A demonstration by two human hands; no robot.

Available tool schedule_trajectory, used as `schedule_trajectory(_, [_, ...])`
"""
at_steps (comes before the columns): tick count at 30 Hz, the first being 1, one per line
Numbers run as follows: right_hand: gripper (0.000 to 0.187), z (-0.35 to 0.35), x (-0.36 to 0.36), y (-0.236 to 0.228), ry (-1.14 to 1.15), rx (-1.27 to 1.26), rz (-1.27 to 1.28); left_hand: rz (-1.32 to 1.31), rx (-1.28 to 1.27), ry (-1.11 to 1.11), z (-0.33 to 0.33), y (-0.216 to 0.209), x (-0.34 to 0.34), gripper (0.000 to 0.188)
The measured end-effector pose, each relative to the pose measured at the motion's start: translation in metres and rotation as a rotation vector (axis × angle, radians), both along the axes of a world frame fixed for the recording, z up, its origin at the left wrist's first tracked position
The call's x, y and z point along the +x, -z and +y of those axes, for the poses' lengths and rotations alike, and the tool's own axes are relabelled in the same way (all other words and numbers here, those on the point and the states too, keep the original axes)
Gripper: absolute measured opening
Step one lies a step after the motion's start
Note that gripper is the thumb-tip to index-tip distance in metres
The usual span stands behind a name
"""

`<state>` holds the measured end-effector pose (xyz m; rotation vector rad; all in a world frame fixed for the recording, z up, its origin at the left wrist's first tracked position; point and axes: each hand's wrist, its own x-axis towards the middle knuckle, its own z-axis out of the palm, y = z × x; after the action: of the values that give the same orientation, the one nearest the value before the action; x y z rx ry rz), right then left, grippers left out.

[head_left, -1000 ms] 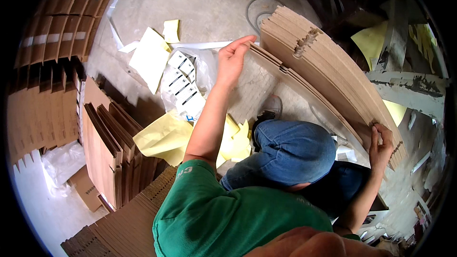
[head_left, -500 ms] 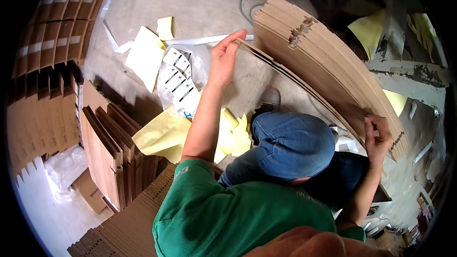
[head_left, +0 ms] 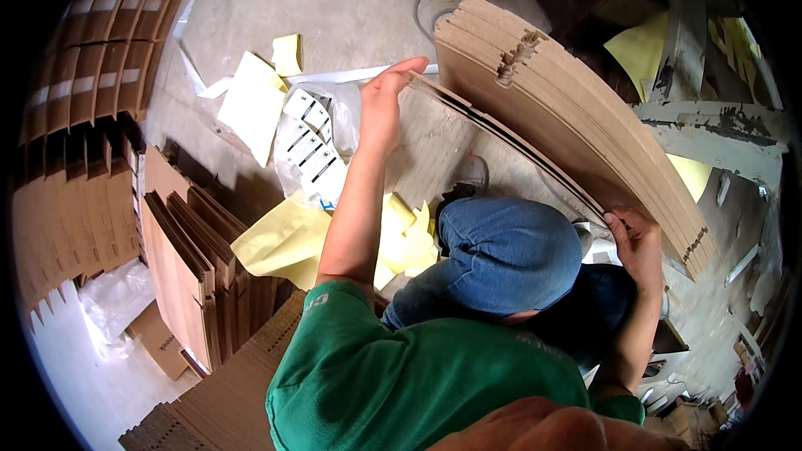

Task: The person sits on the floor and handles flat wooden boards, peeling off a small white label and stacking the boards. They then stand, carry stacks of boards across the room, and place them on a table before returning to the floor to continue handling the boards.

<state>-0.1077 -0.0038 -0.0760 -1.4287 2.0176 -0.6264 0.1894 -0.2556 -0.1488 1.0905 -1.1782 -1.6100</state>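
A thin brown cardboard sheet (head_left: 511,135) stands nearly on edge in front of me, so mostly its long dark-lined upper edge shows. At its far left end, my left hand (head_left: 383,107) is closed on the corner, fingers over the edge. My right hand (head_left: 638,244) grips the near right end, with the thumb on my side of it. Just beyond, a thick stack of brown cardboard sheets (head_left: 576,108) stands upright, with ragged notches cut into its edges. The lower part of the held sheet is partly hidden by my knee.
Yellow paper (head_left: 288,238), a strip of printed labels (head_left: 313,146) and clear plastic litter the floor. On the left stand brown panels (head_left: 180,271) and piled cardboard (head_left: 75,209). A grey painted frame (head_left: 710,125) rises at the right. My bent knee (head_left: 510,255) lies between my arms.
My right hand has moved left from beside the big stack onto the right end of the held sheet. My left hand and its end have shifted slightly left.
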Motion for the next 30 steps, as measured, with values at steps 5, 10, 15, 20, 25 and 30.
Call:
schedule_trajectory(5, [0.034,0.004,-0.002,0.006,0.058,0.053,-0.114,-0.151,0.016,-0.108,-0.015,-0.019,-0.026,0.032])
schedule_trajectory(10, [0.035,0.008,-0.006,0.011,0.048,0.072,-0.085,-0.087,0.079,-0.135,-0.022,-0.009,-0.04,0.026])
schedule_trajectory(15, [0.036,0.003,-0.003,0.0,0.034,0.12,-0.043,-0.059,0.075,-0.235,-0.016,-0.006,-0.044,0.021])
schedule_trajectory(20, [0.037,0.002,-0.003,-0.003,0.025,0.146,-0.051,-0.091,0.055,-0.273,-0.015,-0.004,-0.043,0.019])
schedule_trajectory(25, [0.037,0.002,-0.002,-0.002,0.045,0.135,-0.04,-0.073,0.053,-0.312,-0.013,-0.005,-0.043,0.018])
schedule_trajectory(30, [0.036,0.003,-0.003,0.0,0.058,0.138,-0.073,-0.045,0.075,-0.314,-0.014,-0.003,-0.042,0.017])
